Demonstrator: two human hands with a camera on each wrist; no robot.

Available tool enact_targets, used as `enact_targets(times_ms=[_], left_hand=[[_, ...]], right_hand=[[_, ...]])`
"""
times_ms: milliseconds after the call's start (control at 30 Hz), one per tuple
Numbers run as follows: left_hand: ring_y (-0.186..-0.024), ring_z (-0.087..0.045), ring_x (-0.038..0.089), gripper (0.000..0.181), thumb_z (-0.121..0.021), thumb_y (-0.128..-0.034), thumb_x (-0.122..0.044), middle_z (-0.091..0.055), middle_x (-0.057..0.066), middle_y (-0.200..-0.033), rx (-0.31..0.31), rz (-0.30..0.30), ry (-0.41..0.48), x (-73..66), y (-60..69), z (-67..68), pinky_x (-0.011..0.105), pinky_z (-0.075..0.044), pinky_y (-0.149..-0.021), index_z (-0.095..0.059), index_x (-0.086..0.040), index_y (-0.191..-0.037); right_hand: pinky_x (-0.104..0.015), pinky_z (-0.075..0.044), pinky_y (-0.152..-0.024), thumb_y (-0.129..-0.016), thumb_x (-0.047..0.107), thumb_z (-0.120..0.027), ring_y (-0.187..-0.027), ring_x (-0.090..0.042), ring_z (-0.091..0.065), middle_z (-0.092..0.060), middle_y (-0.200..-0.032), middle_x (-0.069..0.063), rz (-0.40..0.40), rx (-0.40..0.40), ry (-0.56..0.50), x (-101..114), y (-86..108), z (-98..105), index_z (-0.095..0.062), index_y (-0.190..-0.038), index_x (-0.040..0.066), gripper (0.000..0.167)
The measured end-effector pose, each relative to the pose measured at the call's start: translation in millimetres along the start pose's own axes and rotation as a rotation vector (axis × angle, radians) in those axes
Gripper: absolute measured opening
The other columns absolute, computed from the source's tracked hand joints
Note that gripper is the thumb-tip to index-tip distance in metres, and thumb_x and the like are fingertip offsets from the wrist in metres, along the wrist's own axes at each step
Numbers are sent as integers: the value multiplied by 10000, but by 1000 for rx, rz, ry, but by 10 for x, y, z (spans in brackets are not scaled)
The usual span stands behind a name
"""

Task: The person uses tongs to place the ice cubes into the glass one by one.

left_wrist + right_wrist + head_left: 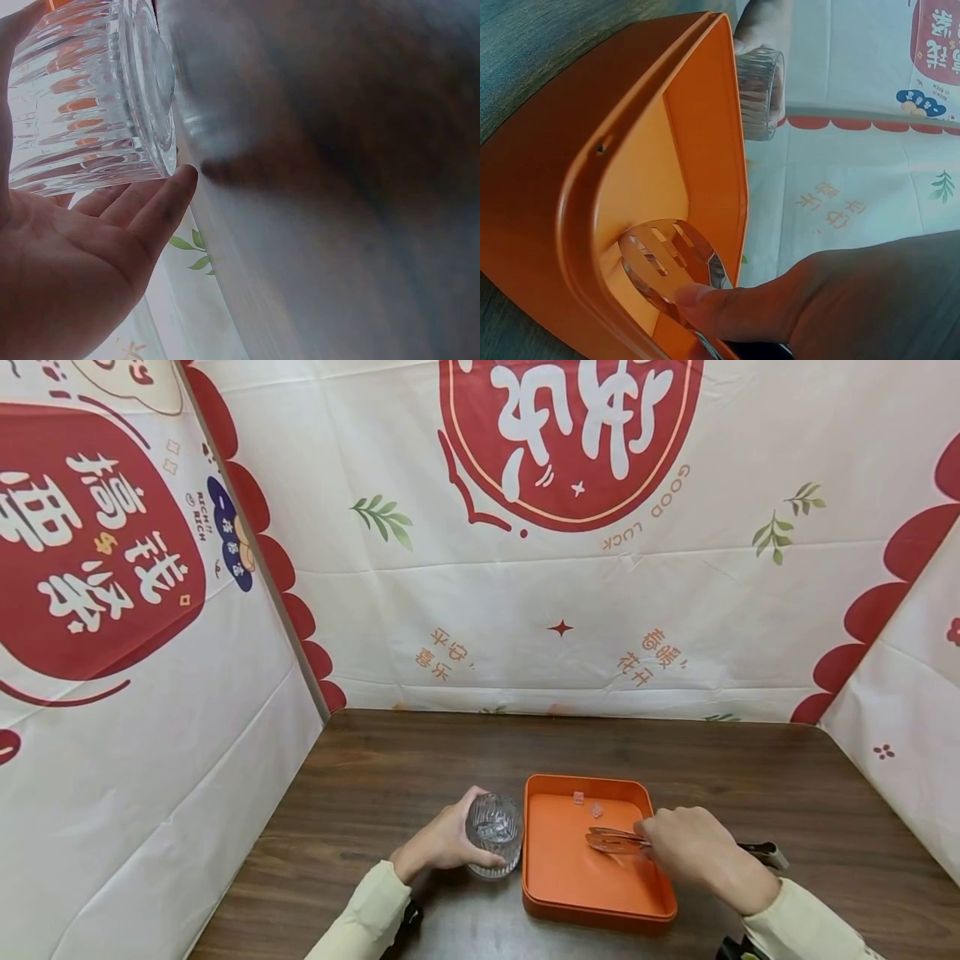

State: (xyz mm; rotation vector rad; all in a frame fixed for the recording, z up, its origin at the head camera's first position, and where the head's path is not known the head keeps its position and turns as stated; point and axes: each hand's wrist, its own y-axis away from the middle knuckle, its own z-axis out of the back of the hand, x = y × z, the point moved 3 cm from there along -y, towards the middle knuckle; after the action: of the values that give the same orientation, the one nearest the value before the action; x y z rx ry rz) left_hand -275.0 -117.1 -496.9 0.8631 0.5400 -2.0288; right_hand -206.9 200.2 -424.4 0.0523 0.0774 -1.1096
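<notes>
lower centre, the left hand [448, 839] holds a ribbed glass tumbler [495, 831]; lower right, the right hand [693, 852] grips slotted tongs [613, 845] within an orange tray [562, 889], below two clear cubes [597, 811]. tong-picking seems in hand; next calls for aligning tips on a cube.

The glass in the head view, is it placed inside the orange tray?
No, the glass is outside the orange tray, beside its left wall.
</notes>
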Motion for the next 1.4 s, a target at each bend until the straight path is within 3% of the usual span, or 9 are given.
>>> enact_targets(times_ms=[500, 833, 1400], left_hand=[[-944, -633, 109, 853, -920, -646, -425, -674, 16, -1077, 3, -2, -5, 7, 5, 3, 299, -507, -859, -439, -211, -1317], [-945, -637, 121, 847, -924, -643, -411, -679, 26, -1071, -5, -17, -3, 13, -4, 10, 306, -509, -857, -443, -202, -1309], [-945, -638, 123, 844, -924, -646, -406, -676, 22, -1075, 6, -4, 19, -4, -1, 18, 296, -508, -854, -441, -216, -1311]], right_hand=[[-298, -369, -449, -827, 292, -785, -486, -84, -401, -436, -589, 82, 20, 2, -3, 7, -5, 11, -577, -751, 219, 233], [-309, -391, -445, -839, 314, -774, -497, -107, -462, -476, -606, 74, 32, -25, 6, 0, -16, 24, -591, -795, 217, 213], [-277, -341, -421, -847, 316, -769, -459, -68, -407, -427, -563, 111, 68, -103, -9, 13, -24, 66, -548, -763, 235, 250]])
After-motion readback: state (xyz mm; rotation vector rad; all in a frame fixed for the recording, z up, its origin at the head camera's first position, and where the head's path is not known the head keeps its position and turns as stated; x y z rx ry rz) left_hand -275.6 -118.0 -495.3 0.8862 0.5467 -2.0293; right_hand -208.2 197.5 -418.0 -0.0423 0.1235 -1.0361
